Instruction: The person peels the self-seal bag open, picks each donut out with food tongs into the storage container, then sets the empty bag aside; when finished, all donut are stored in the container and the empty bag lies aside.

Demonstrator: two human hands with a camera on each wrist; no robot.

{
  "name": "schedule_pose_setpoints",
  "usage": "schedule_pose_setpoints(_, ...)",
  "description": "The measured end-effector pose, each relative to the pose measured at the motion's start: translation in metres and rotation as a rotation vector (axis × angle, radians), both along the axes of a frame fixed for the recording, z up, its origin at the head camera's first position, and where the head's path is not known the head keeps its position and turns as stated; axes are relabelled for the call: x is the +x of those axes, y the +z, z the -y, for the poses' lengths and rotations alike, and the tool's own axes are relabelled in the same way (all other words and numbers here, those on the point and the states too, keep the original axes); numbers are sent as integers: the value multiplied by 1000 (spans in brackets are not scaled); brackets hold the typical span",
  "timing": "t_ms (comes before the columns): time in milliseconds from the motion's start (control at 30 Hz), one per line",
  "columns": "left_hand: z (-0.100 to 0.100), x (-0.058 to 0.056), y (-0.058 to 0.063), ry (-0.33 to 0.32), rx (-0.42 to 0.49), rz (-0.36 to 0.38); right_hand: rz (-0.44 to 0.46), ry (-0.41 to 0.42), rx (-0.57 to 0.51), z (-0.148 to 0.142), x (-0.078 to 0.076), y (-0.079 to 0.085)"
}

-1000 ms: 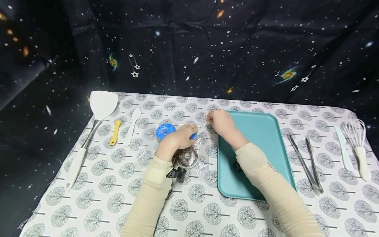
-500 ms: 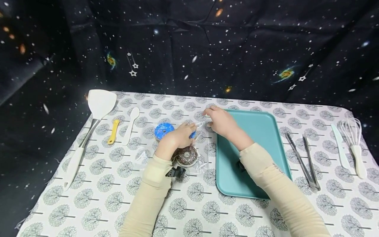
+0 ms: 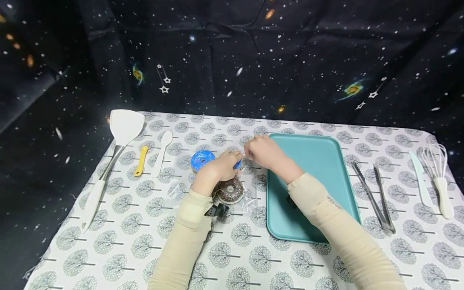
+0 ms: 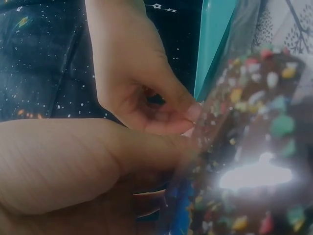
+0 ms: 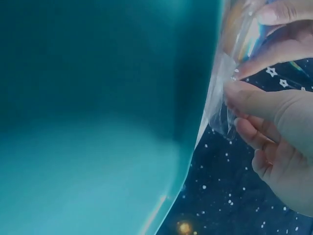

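A clear plastic bag (image 3: 250, 203) of toy-like donuts lies left of the teal tray. My left hand (image 3: 222, 167) grips the bag near its right edge, covering part of the contents. Just beside it, my right hand (image 3: 264, 151) pinches the bag's edge between thumb and fingers; the right wrist view shows this hand (image 5: 279, 139) on the crinkled clear film (image 5: 222, 98). Through the plastic show a blue sprinkled donut (image 3: 201, 160) and a brown one with sprinkles (image 3: 231, 191). Close up in the left wrist view, the chocolate donut (image 4: 254, 132) has multicoloured sprinkles.
The teal tray (image 3: 308, 193) lies under my right forearm. On the left are a white spatula (image 3: 125, 127), a yellow-handled utensil (image 3: 141, 162) and a white spoon (image 3: 163, 153). Tongs (image 3: 380, 201), a pale green knife (image 3: 420, 179) and a whisk (image 3: 440, 185) lie on the right.
My right hand let go of the bag's far right corner, opened, then moved left and pinched the edge closer to my left hand. The left hand has kept its place on the bag.
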State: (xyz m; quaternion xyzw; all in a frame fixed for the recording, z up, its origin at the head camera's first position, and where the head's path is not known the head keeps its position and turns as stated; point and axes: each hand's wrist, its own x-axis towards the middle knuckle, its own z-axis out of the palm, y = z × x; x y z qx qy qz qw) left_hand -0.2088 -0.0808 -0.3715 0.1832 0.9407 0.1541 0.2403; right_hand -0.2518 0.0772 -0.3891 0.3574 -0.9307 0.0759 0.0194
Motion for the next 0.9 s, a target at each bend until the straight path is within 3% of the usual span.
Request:
schedule_pose_setpoints(133,0,0,0,9,2,1,31,45,-52,-7,-1,4)
schedule_pose_setpoints(300,0,-2,-1,9,12,-5,87,112,-40,-23,0,9)
schedule_pose_setpoints(500,2,-2,-2,-18,8,-15,62,160,-28,-36,2,7)
schedule_pose_setpoints(700,4,-3,-3,-27,-7,-18,44,182,-53,-27,6,5)
schedule_pose_setpoints(900,3,-3,-4,-31,-10,-16,76,206,-6,-13,11,0)
